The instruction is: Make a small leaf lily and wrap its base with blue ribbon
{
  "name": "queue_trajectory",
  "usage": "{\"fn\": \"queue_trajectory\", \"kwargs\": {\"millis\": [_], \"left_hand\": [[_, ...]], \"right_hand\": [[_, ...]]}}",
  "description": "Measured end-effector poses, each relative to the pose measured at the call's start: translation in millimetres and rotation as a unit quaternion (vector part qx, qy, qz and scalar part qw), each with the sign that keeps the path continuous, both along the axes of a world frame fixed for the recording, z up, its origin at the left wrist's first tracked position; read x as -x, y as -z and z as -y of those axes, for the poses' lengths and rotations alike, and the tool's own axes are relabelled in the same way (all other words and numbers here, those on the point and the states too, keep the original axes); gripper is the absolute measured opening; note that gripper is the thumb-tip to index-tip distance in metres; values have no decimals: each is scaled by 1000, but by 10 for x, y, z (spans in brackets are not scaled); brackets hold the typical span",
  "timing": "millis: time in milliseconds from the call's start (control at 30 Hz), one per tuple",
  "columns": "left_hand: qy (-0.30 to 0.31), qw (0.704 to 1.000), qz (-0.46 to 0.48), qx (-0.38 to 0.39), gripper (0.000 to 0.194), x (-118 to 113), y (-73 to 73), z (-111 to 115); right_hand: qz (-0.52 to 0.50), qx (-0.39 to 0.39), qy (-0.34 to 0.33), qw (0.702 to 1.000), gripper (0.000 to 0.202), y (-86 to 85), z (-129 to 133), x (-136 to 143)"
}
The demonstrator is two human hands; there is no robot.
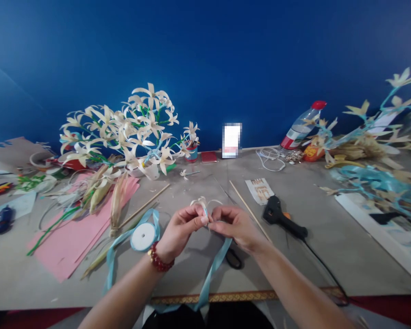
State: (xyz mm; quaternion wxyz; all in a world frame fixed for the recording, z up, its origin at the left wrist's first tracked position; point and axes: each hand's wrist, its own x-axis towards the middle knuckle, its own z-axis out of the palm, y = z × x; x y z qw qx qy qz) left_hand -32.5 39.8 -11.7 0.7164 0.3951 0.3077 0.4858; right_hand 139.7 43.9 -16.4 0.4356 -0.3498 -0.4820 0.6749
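In the middle of the head view, my left hand (181,228) pinches the base of a small cream-coloured husk flower (199,201) between thumb and fingertips. A bit of light blue shows on the flower's stem. My right hand (238,225) is closed beside it, thumb and fingers pressed on a light blue ribbon (215,267), which hangs down over the table's front edge. The fingertips of both hands almost meet. Left of my left wrist lies a white ribbon spool (143,236) with blue ribbon around it. Black scissors (234,259) are partly hidden below my right hand.
A black glue gun (283,216) with a cord lies to the right, near a thin stick (248,205). Pink paper (60,256) and husks (116,203) cover the left. Behind stand husk flowers (123,123), a phone-like bright screen (231,139) and a bottle (299,128).
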Motion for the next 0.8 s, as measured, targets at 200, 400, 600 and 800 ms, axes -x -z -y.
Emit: {"fn": "queue_trajectory", "kwargs": {"millis": [200,400,600,800], "left_hand": [[-74,990,-103,-68,17,0,-13,4],[-46,993,-94,-58,17,30,-12,5],[-12,998,-44,-31,19,26,-17,18],[9,1000,17,5,18,1,-8,22]], "right_hand": [[77,-77,47,993,23,-75,-1,-11],[54,-16,-7,998,26,-90,-24,-32],[-6,68,-37,997,33,-19,-16,-25],[-64,106,-50,991,34,12,-11,20]]}}
